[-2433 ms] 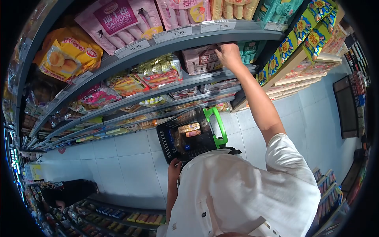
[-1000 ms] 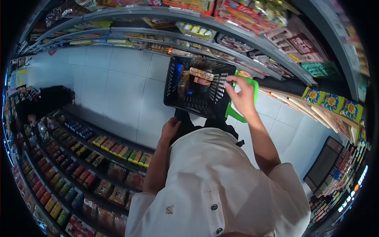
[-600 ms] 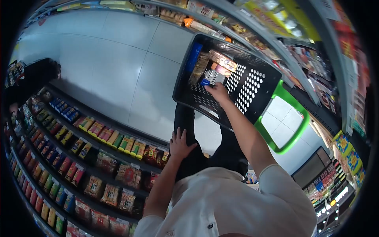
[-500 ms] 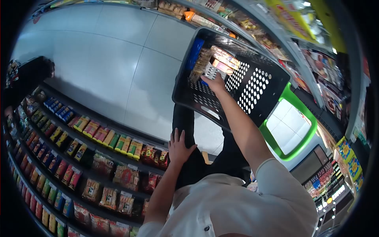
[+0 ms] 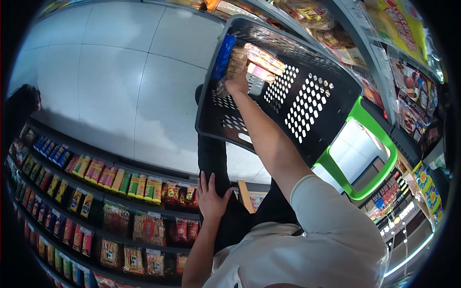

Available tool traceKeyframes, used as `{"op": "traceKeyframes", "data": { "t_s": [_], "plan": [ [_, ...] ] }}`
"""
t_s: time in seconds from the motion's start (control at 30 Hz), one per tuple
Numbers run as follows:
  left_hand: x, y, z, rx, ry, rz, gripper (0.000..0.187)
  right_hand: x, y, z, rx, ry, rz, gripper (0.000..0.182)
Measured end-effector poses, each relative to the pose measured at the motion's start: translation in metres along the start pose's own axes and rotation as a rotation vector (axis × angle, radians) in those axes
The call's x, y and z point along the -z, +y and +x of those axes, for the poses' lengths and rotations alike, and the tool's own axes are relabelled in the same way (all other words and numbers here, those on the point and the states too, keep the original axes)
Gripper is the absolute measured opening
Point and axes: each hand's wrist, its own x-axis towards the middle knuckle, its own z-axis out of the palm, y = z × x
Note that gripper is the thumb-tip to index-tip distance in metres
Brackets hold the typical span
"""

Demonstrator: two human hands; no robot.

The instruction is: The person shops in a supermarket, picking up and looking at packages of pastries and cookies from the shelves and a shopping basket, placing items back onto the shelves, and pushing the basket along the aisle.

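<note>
My right hand [image 5: 237, 84] reaches down into a black shopping basket [image 5: 307, 151] with a green handle [image 5: 391, 161]. Its fingers are closed on a clear packet of brown food [image 5: 235, 66], smeared by motion; the fingertips are partly hidden. Behind this packet a blue package [image 5: 224, 56] stands against the basket's end wall. A long printed box [image 5: 264, 59] and a pink-and-white box [image 5: 261, 73] lie beside the hand. My left hand [image 5: 212, 198] rests open on my dark-trousered leg, fingers spread and holding nothing.
Shelves of snack tubes [image 5: 126, 185] and bagged sticks [image 5: 149, 229] run along the left. More packaged food [image 5: 331, 38] lines the shelf at upper right. Another person [image 5: 21, 105] is at the far left on the tiled floor [image 5: 105, 81]. A wooden strip [image 5: 245, 196] shows between my legs.
My right hand has shifted within the basket, from beside the boxes onto the clear packet. The basket sits slightly further left in view. My left hand stays on my leg.
</note>
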Motion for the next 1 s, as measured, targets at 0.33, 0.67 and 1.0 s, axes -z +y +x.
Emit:
{"op": "traceKeyframes", "data": {
  "t_s": [0.33, 0.67, 1.0],
  "plan": [
    [-0.01, 0.013, -0.01, -0.041, 0.036, 0.046, 0.08, 0.121, 0.05, -0.113, 0.132, -0.05, 0.611, 0.096],
    [0.026, 0.06, -0.014, 0.106, -0.104, -1.096, 0.073, 0.327, 0.102, -0.298, 0.212, -0.481, 1.169, 0.077],
    [0.152, 0.198, -0.078, -0.232, -0.505, -1.619, 0.063, 0.469, 0.137, -0.372, 0.793, -0.631, 0.942, 0.095]
  ]
}}
